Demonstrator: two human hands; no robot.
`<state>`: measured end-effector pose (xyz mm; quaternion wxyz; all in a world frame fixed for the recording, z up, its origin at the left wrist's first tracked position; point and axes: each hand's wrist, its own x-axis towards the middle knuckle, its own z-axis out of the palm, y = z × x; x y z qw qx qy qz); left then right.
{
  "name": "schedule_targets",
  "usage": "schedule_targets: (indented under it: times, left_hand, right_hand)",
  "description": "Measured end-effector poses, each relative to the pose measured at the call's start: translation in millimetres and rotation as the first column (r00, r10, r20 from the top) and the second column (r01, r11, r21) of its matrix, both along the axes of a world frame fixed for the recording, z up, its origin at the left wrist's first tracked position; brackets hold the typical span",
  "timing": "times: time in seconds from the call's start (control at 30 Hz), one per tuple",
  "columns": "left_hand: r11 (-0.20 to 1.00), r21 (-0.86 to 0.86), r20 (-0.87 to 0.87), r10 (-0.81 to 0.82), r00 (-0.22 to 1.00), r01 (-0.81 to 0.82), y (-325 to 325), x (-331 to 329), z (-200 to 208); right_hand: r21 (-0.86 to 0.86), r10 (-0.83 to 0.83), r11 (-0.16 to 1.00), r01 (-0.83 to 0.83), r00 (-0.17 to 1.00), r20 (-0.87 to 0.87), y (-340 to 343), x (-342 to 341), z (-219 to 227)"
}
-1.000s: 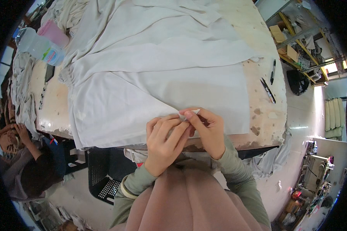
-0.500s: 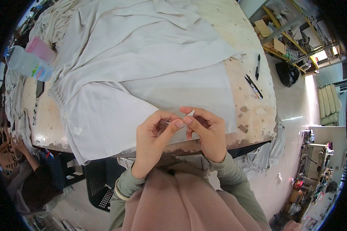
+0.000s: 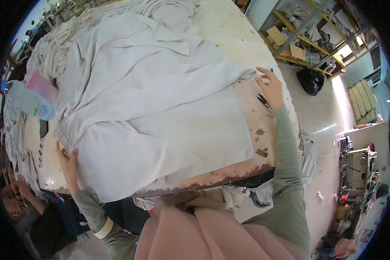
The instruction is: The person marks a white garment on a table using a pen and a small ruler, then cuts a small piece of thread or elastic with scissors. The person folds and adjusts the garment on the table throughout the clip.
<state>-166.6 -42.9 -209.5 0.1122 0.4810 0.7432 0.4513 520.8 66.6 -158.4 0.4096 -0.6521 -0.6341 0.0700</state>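
Note:
A pale grey garment [image 3: 160,125] with a gathered, elastic-looking edge [image 3: 64,134] at its left is spread over the table, its upper layer creased. My left hand [image 3: 68,168] is at the lower end of that gathered edge, thumb and fingers apart along the cloth. Out to the far right, my right hand [image 3: 271,89] reaches to the pointed corner of the upper layer; its thumb and forefinger are apart, one on each side of the cloth tip. Small black-handled snips [image 3: 263,102] lie just below the right hand, partly covered by it.
The worn table [image 3: 264,134] has a chipped, stained front edge. At the left stand a clear water bottle [image 3: 26,99] and a pink cup [image 3: 41,86], with a dark phone-like object [image 3: 43,128] nearby. Another person's hand [image 3: 25,187] shows at lower left. Shelving [image 3: 299,37] stands beyond the right side.
My hands have parted from a small white piece pinched between them, now out of sight. The left went to the gathered edge, the right to the cloth's far corner. The view has shifted.

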Motion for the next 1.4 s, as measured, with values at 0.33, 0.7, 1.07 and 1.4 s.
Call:
schedule_targets:
  times: [0.33,0.7,1.07,1.4]
  left_hand:
    - [0.972,0.181,0.518,-0.221,0.826,0.146,-29,13,82]
    - [0.936,-0.054,0.111,-0.341,0.934,0.348,-174,-15,152]
    - [0.844,-0.146,0.415,-0.421,0.807,0.515,-104,16,66]
    - [0.974,-0.107,-0.050,-0.204,0.978,0.198,-96,24,43]
  right_hand:
    - [0.192,0.033,0.978,0.086,0.838,-0.545,-6,3,44]
    - [0.831,-0.245,0.551,0.077,0.967,0.073,-204,108,127]
    - [0.117,0.003,0.993,0.018,0.983,-0.184,-79,28,91]
    - [-0.256,0.130,0.965,-0.048,0.940,0.316,-91,-78,-7]
